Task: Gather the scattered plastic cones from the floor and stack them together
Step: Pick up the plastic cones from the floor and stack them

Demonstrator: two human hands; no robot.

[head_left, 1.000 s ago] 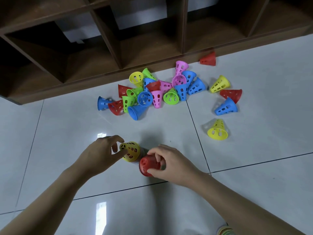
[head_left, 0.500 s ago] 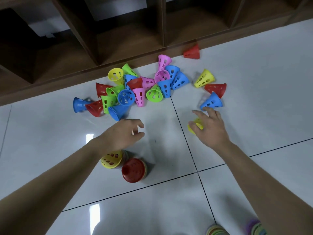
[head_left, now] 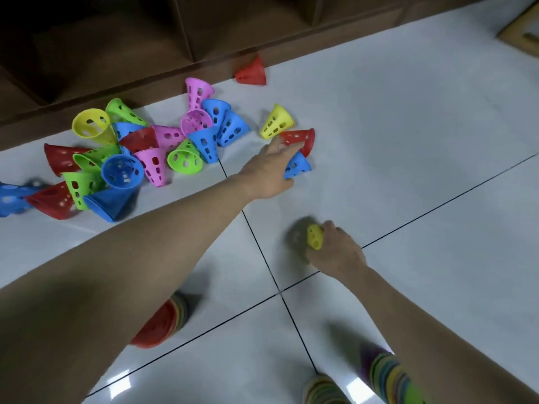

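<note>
1. Head view, background: white tiled floor (head_left: 408,170) is filling most of the frame, with a dark wooden shelf unit (head_left: 145,39) running along the far edge.
2. Head view, done so far: a red-topped stack of cones (head_left: 157,325) is showing on the floor, partly hidden under the left forearm. Two more multicoloured stacks (head_left: 385,374) are sitting at the bottom edge; their count is too blurred to tell.
3. Head view, left hand (head_left: 271,167): it is reaching across to the blue cone (head_left: 299,166) and touching it, fingers extended toward the red cone (head_left: 300,138) just beyond. I cannot tell whether a grip is closing.
4. Head view, right hand (head_left: 335,252): fingers are curling round a yellow cone (head_left: 315,237), gripping it low over the floor, near the tile joint.
5. Head view, left to do: a large mixed pile (head_left: 140,153) of pink, blue, green, red and yellow cones is lying loose near the shelf. Another yellow cone (head_left: 277,121) is lying beside the red one, and a lone red cone (head_left: 252,72) is sitting against the shelf base.
6. Judgement: task is looking partly done; well over a dozen cones are remaining unstacked.
</note>
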